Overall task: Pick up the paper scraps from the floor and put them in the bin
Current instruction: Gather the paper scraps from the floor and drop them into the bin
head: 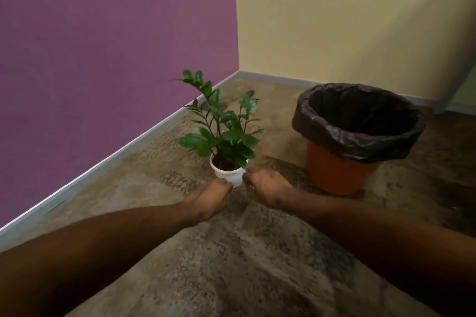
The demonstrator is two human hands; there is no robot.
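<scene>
The left hand (pixel 210 201) and right hand (pixel 265 186) are curled by the white pot (pixel 228 175) near the bin (pixel 334 172); a hold cannot be told.

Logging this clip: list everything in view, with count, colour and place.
Green leafy plant in a small white pot: one, green and white, on the floor, centre.
Round orange bin with black plastic liner: one, orange and black, right of the plant.
Purple wall: one, left.
Yellow wall: one, right.
Pale skirting board: one, along both walls.
Mottled brown floor: one, underfoot.
Paper scraps: none clearly visible.
Left hand: one, fingers curled, at the pot's left side.
Right hand: one, fingers curled, at the pot's right side.
</scene>
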